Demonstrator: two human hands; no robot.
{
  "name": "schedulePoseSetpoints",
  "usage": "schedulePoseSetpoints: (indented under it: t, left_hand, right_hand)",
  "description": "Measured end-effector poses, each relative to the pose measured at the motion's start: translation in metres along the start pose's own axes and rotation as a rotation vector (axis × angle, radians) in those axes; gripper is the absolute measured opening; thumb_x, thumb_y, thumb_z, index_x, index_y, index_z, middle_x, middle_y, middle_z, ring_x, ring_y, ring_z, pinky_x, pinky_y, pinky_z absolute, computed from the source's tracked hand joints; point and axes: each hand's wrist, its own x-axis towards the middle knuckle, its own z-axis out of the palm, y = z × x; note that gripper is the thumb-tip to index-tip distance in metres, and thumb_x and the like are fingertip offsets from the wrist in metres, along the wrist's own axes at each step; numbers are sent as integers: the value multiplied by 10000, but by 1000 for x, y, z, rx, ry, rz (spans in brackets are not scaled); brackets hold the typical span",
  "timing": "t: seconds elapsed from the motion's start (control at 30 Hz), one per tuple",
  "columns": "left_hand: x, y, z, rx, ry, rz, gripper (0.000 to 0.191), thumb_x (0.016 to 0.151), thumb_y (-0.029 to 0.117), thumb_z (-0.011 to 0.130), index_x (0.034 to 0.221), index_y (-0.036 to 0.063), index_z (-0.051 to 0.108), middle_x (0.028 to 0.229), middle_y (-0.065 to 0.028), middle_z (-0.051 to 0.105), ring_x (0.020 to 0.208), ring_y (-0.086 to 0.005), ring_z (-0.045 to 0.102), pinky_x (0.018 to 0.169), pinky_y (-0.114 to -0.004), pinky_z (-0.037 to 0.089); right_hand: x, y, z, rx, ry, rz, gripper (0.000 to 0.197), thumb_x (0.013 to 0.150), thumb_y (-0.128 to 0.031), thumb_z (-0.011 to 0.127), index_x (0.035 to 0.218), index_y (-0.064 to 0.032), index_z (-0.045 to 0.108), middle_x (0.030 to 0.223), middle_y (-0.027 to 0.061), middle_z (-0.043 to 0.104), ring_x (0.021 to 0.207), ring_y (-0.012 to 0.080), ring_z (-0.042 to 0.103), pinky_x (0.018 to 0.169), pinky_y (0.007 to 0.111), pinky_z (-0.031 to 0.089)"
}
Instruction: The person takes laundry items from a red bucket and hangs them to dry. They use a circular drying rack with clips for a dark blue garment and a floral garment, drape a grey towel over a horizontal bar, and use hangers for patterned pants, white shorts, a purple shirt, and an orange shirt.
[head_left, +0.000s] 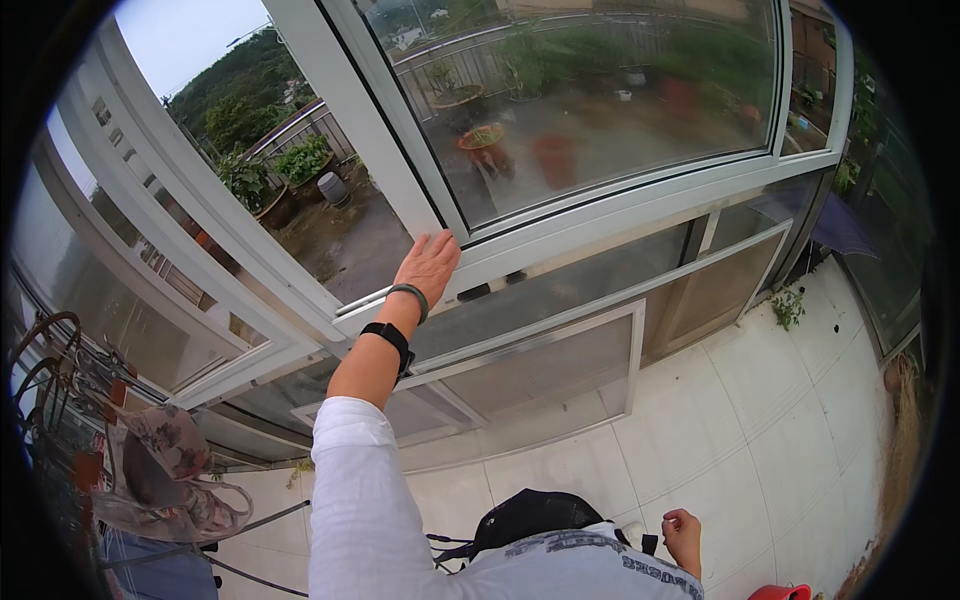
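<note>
My left hand (429, 264) lies against the lower corner of a white-framed sliding window sash (409, 169), its fingers stretched out on the frame and the thumb side hidden. A bangle (417, 294) and a black wristband (394, 341) circle that arm. The glass pane (600, 105) of the sash extends to the right, and a window opening lies to the left of my hand. Low at my right side hangs my right hand (682, 538), fingers curled in, touching nothing visible.
Screen panels with pale frames (555, 367) lean below the window on the white tiled floor (675, 435). Laundry (165, 465) hangs on a rack at left. A red container (780, 592) stands bottom right; a folded purple umbrella (844, 225) is farther right. Potted plants (300, 161) stand outside.
</note>
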Motion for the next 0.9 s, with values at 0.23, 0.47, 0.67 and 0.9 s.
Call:
schedulePoseSetpoints:
  t: [0.23,0.47,0.67,0.9]
  left_hand:
    - [-45,-19,6,-4,-75,-98,489,767,47,534,1250,68,459,1291,-63,417,1321,-217,270,1083,-421,225]
    - [-92,-40,17,-4,-161,-189,523,730,35,550,1245,58,461,1275,-70,412,1323,-228,265,1089,-440,218]
    - [-132,-60,22,-16,-278,-237,561,706,27,566,1255,66,457,1315,-76,379,1338,-235,237,1097,-453,198]
    - [-157,-76,27,-7,-293,-258,527,718,47,590,1232,65,471,1334,-85,367,1337,-239,239,1090,-451,216]
  right_hand:
    - [36,-15,-21,-87,-64,-71,98,727,-68,603,806,-16,631,580,117,591,518,210,572,523,324,463]
    - [49,-41,-13,-114,-144,-148,111,722,-76,610,816,-23,636,581,107,585,522,208,568,524,323,461]
    - [45,-50,1,-122,-204,-162,111,723,-87,623,815,-28,638,582,103,588,528,206,569,527,327,462]
    - [51,-54,15,-204,-276,-265,123,739,-76,600,825,4,638,577,100,599,492,154,572,441,290,451]
